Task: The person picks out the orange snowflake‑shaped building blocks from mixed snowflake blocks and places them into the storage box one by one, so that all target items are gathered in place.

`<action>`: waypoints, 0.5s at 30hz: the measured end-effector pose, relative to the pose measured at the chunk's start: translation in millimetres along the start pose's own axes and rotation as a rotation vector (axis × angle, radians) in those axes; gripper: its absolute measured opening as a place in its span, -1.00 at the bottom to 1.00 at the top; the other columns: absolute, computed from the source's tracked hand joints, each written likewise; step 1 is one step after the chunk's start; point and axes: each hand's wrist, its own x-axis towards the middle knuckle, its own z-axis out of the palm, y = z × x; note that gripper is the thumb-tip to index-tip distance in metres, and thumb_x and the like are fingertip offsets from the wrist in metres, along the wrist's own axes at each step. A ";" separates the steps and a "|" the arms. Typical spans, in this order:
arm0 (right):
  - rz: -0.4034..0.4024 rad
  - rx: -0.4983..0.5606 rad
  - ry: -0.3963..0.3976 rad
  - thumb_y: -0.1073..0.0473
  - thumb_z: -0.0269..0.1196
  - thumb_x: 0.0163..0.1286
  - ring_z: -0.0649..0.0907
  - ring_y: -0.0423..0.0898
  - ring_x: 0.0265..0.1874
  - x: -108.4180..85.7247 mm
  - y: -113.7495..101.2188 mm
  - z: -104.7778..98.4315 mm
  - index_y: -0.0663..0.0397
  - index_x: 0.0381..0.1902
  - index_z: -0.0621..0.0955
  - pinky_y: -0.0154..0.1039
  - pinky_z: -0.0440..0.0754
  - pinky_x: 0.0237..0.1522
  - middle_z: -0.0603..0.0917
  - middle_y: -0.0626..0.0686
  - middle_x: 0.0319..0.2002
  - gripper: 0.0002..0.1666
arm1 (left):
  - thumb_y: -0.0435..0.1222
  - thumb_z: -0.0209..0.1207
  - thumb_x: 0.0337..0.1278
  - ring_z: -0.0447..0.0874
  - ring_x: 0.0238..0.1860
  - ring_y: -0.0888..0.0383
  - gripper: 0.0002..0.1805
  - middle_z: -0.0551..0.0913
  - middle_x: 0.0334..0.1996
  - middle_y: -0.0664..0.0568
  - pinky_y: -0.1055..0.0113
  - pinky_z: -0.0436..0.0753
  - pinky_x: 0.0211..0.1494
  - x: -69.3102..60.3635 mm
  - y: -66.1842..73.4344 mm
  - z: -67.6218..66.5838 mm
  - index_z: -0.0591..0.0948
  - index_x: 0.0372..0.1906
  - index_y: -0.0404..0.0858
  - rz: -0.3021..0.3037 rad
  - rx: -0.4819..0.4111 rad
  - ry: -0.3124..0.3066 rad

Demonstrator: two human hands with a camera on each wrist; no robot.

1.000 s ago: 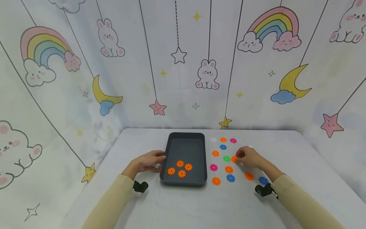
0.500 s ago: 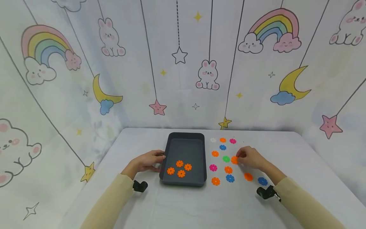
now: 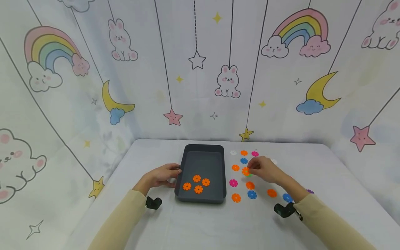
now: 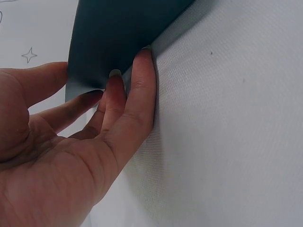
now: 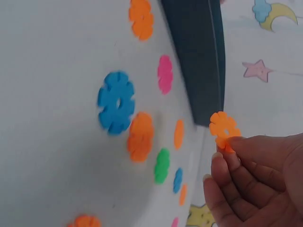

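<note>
Beside the grey tray (image 3: 203, 201), my left hand (image 3: 158, 175) rests its extended fingers against the outer left wall. The left wrist view shows the hand (image 4: 80, 137) with several fingertips touching the dark wall (image 4: 118, 33) and its lower edge. Between thumb and fingertips, my right hand (image 3: 265, 169) pinches an orange flower-shaped disc (image 3: 245, 171), partly covering a green disc (image 3: 250, 175). The right wrist view shows this orange disc (image 5: 223, 127) raised off the cloth in the hand (image 5: 260, 179). Several orange discs (image 3: 198, 189) lie inside the tray.
Right of the tray, loose discs lie on the white cloth, including a pink one (image 3: 233, 183), a blue one (image 3: 251, 194) and an orange one (image 3: 272, 193). A patterned curtain (image 3: 193, 90) hangs behind the table.
My right hand has moved left toward the tray with the pinched orange disc, which now overlaps the green one. My left hand and the tray look unchanged.
</note>
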 end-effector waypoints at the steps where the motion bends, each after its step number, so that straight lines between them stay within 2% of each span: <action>1: -0.009 0.005 -0.003 0.29 0.32 0.42 0.66 -0.08 -0.22 0.8 -3.5 1.1 0.19 -0.11 0.66 -0.27 0.71 -0.13 0.71 -0.02 -0.24 -0.88 | -0.25 0.06 0.57 0.53 0.23 -0.12 -0.42 0.47 0.34 -0.28 -0.01 0.75 0.04 0.1 0.3 0.1 0.26 0.51 -0.39 0.001 0.001 0.000; 8: -0.041 0.035 -0.020 0.33 0.30 0.43 0.66 -0.08 -0.24 5.8 -27.5 9.6 0.26 -0.09 0.65 -0.30 0.71 -0.15 0.70 -0.02 -0.26 -0.85 | -0.25 0.06 0.57 0.52 0.25 -0.13 -0.42 0.46 0.35 -0.28 -0.01 0.75 0.03 -0.2 0.5 0.7 0.26 0.51 -0.38 -0.002 -0.003 0.002; 15: -0.071 0.045 -0.039 0.30 0.30 0.44 0.65 -0.10 -0.28 16.2 -43.6 21.4 0.16 -0.14 0.66 -0.30 0.69 -0.17 0.70 -0.04 -0.30 -0.92 | -0.26 0.05 0.57 0.46 0.35 -0.19 -0.41 0.41 0.41 -0.30 0.00 0.75 0.03 1.1 -0.5 0.3 0.23 0.53 -0.39 0.000 -0.001 0.000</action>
